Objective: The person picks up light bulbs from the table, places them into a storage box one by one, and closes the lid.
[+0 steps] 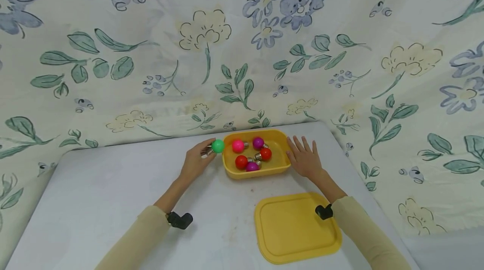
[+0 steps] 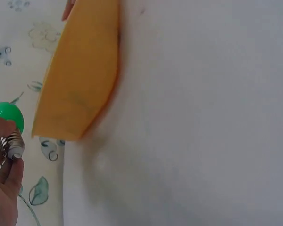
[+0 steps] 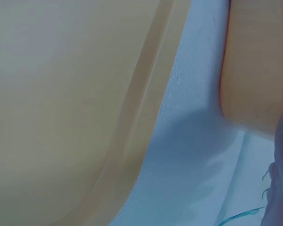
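A green light bulb [image 1: 217, 146] with a silver screw base is pinched between the thumb and fingers of my left hand [image 1: 194, 161], just left of a yellow plastic box [image 1: 236, 175]. In the left wrist view the bulb's metal base [image 2: 12, 145] points out past the fingertips. Inside the box lie several small bulbs: a pink bulb [image 1: 238, 146], red bulbs [image 1: 266, 153] and purple bulbs [image 1: 258, 142]. Spread fingers of my right hand [image 1: 304, 158] touch or rest close against the box's right end.
A flat yellow lid [image 1: 298, 228] lies on the white table [image 1: 113, 194] in front of the box, partly under my right forearm. Behind the table hangs a floral cloth [image 1: 170, 72], close to the box's far side.
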Action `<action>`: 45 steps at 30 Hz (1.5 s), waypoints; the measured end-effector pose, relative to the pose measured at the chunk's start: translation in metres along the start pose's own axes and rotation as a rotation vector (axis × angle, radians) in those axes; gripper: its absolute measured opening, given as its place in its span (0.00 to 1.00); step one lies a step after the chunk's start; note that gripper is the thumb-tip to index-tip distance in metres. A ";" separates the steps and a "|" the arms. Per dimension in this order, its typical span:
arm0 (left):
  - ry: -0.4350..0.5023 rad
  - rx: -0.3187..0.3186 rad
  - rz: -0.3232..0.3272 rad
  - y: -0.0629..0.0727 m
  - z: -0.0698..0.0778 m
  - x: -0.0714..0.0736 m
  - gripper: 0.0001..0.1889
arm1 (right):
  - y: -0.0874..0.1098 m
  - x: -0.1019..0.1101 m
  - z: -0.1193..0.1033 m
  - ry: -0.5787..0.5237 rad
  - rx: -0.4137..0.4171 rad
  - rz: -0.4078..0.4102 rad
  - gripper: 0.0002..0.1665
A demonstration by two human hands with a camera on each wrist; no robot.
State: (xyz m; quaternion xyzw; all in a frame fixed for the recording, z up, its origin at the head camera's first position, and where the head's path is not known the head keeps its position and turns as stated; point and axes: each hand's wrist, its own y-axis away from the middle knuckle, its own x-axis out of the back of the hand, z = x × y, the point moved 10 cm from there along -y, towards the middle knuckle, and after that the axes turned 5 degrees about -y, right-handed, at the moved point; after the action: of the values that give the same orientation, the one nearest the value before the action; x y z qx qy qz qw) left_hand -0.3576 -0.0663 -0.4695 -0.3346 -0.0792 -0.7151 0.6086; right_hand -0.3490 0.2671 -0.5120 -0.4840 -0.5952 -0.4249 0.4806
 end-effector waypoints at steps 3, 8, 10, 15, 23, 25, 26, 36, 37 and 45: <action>0.019 -0.006 -0.020 -0.006 0.012 -0.010 0.26 | 0.000 0.000 0.000 0.004 0.002 0.005 0.35; 0.034 -0.026 -0.058 -0.014 0.031 -0.032 0.25 | 0.001 0.001 -0.001 -0.001 0.006 0.012 0.35; 0.026 -0.041 -0.078 -0.016 0.038 -0.043 0.25 | 0.001 0.001 -0.001 -0.004 0.007 0.014 0.35; -0.019 -0.055 -0.125 -0.018 0.048 -0.068 0.25 | 0.000 0.001 -0.001 -0.001 0.007 0.012 0.35; -0.056 -0.071 -0.176 -0.025 0.061 -0.100 0.25 | 0.000 0.000 0.001 0.002 0.007 0.003 0.35; -0.056 -0.078 -0.187 -0.027 0.063 -0.107 0.25 | 0.000 0.000 0.001 -0.003 0.013 0.005 0.35; -0.062 -0.084 -0.191 -0.027 0.064 -0.109 0.24 | 0.000 0.000 0.001 -0.006 0.015 0.006 0.35; -0.022 -0.124 -0.265 -0.030 0.075 -0.134 0.22 | -0.002 -0.001 0.001 -0.019 0.012 -0.004 0.35; -0.022 -0.128 -0.269 -0.031 0.077 -0.136 0.22 | -0.002 -0.001 0.001 -0.023 0.011 -0.005 0.35; -0.072 -0.082 -0.330 -0.032 0.077 -0.150 0.24 | -0.003 -0.003 0.003 -0.013 0.000 -0.009 0.35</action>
State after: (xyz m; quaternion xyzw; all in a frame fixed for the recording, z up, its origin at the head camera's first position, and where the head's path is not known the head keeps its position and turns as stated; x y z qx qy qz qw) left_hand -0.3528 0.1041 -0.4876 -0.3670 -0.1253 -0.7956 0.4654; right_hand -0.3519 0.2693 -0.5156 -0.4840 -0.6006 -0.4238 0.4748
